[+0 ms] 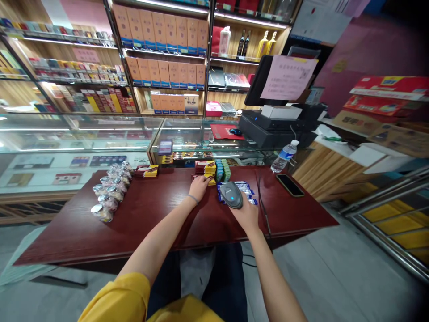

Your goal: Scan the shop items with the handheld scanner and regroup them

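My right hand (247, 215) is wrapped round a dark grey barcode scanner (232, 195), which shows a small blue light. Beneath the scanner lie blue and white packets (247, 189), partly hidden by it. Fingers of my left hand (199, 188) are closed on a flat brown and yellow packet (211, 181), mostly covered by the hand. Just behind it sits a stack of similar brown and yellow packets (205, 167). Right of that stack stand blue and green tubes or packs (223, 170); their kind is not clear.
Several lidded jars (110, 201) line the left of the dark red table (147, 223), near more brown and yellow packets (146, 171). A water bottle (284, 156), a phone (290, 185) and a black cable (263, 203) lie right. Glass counters (77, 138) stand behind.
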The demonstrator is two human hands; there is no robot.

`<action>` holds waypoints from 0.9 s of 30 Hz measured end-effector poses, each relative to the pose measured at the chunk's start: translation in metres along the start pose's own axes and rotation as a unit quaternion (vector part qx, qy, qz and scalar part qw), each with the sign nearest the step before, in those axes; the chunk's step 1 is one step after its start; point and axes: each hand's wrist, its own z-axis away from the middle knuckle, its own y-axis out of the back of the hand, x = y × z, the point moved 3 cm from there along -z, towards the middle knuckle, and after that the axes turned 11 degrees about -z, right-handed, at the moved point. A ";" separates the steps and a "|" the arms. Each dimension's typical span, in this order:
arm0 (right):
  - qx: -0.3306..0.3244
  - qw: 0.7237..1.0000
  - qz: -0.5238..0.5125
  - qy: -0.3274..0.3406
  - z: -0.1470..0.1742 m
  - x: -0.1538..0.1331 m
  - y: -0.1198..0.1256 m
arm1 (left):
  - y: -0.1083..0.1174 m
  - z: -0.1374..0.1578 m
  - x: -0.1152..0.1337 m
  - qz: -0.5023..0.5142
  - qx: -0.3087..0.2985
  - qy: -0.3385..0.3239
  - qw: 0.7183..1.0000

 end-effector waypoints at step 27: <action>-0.016 1.000 -0.011 -0.001 0.001 -0.023 -0.008 | -0.005 0.033 -0.053 0.152 0.051 0.183 0.970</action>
